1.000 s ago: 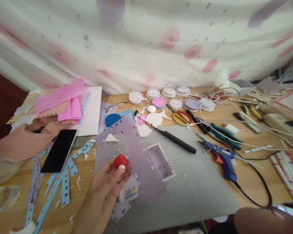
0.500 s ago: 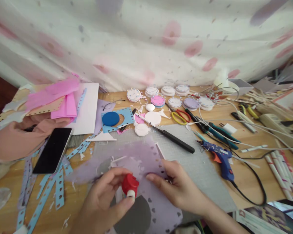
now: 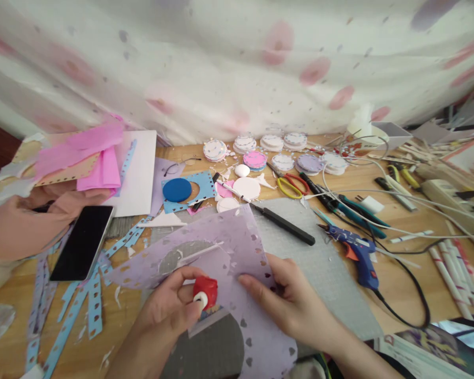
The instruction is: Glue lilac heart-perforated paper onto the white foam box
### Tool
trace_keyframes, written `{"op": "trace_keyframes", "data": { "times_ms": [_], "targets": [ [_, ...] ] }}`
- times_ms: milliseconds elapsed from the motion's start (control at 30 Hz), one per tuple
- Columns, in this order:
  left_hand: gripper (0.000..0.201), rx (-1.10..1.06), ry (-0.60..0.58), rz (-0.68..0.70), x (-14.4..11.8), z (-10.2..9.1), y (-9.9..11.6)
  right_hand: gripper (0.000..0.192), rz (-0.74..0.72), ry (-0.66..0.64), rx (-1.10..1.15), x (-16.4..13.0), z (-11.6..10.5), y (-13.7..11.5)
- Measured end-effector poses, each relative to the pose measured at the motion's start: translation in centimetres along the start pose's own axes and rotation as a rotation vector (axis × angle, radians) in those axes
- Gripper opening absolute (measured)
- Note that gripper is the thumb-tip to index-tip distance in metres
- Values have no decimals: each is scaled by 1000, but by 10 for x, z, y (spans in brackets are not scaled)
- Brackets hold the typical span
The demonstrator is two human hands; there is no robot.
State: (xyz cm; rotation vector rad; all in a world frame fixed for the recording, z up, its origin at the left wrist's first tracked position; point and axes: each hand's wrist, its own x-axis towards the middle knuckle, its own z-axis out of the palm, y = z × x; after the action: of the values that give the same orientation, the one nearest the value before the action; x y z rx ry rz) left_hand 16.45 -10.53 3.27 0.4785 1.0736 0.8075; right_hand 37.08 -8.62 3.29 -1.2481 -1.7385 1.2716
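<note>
My left hand [image 3: 168, 305] is closed around a small red paper punch [image 3: 206, 291] with a white button under the thumb. Between the thumb and fingers of my right hand [image 3: 290, 300] is the edge of a purple paper sheet [image 3: 221, 231]. Heart-shaped holes run along the sheet's edges, and large round openings are cut through it. The punch is above the sheet, left of my right thumb; whether they touch I cannot tell. Beneath lies a grey cutting mat [image 3: 319, 279], with a black-handled craft tool [image 3: 286, 225] on it.
A blue glue gun [image 3: 351, 247] with its cord lies at the right, near pliers [image 3: 363, 218] and scissors [image 3: 290, 187]. Stacked paper discs [image 3: 255, 159] line the back. At the left are a phone [image 3: 82, 242], blue punched strips [image 3: 69, 321] and pink paper [image 3: 79, 150].
The purple sheet now stands more raised and flatter towards me, its top edge higher. My left hand and the punch have shifted slightly left; my right hand keeps its hold on the sheet.
</note>
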Motion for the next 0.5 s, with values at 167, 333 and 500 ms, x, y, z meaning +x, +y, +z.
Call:
{"op": "trace_keyframes", "data": {
  "times_ms": [167, 333, 500],
  "targets": [
    [45, 77, -39, -43, 1, 0, 2, 22, 9, -33, -22, 0, -1, -2],
    [41, 169, -117, -117, 1, -1, 10, 18, 85, -206, 156, 10, -5, -1],
    [34, 173, -127, -83, 5, 0, 13, 16, 112, -225, 282, 16, -7, -2]
  ]
}}
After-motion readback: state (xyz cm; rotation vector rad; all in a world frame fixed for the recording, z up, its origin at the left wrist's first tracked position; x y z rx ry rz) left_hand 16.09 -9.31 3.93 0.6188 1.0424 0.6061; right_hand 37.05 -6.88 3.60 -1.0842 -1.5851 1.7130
